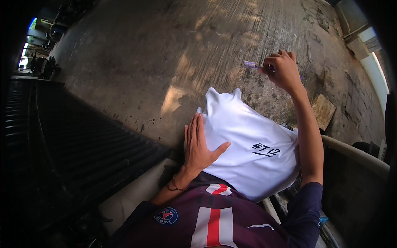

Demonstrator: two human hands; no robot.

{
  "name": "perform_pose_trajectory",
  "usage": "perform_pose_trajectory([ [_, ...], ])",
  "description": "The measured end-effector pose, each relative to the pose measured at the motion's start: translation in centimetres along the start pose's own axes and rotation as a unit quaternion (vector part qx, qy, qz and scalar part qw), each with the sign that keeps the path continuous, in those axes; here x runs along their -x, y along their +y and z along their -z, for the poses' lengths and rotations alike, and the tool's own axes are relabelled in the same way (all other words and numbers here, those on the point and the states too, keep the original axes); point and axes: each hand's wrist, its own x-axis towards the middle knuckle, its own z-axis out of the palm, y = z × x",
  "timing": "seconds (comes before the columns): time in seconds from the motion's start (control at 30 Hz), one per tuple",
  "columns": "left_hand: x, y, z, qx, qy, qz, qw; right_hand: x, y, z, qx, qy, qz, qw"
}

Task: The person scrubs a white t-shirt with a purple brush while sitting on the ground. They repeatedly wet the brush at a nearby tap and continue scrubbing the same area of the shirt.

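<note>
My left hand (199,145) lay flat, fingers spread, on the white bag (248,149) at centre frame, holding it taut. My right hand (282,71), upper right, pinched the marker (250,64); bracing mattered for clean strokes.

Dim, sun-dappled, motion-blurred, dark fisheye edges

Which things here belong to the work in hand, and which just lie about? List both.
In the work:
- left hand, flat on the white cloth sack with black marking
- right hand, gripping a thin purple pen-like stick

Lying about:
- flat brown board piece on the cracked concrete floor
- dark ribbed metal sheet
- pale pipe rail
</note>
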Motion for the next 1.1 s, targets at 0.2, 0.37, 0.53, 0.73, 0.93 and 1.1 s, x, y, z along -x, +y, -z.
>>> perform_pose_trajectory([
  [0.2,0.3,-0.3,0.2,0.075,0.030,-0.015,0.997,0.0,1.2,-2.5,-0.089,0.030,0.070,0.993],
  [0.37,-0.1,0.2,0.2,0.031,0.037,-0.034,0.998,1.7,-2.4,-2.9,-0.109,-0.040,0.295,0.948],
  [0.53,-0.2,0.1,0.0,0.026,0.026,-0.024,0.999,3.1,-6.0,-3.5,-0.146,-0.141,0.317,0.926],
  [0.73,-0.4,-0.1,0.1,0.024,0.028,-0.029,0.999,3.8,-8.0,-3.7,-0.118,-0.160,0.413,0.889],
  [0.93,-0.3,0.0,0.3,0.018,0.031,-0.030,0.999,3.6,-8.7,-3.4,-0.063,-0.116,0.407,0.904],
  [1.1,-0.5,-0.3,0.0,0.004,0.040,-0.045,0.998,3.7,-8.0,-3.4,-0.080,-0.065,0.344,0.933],
])
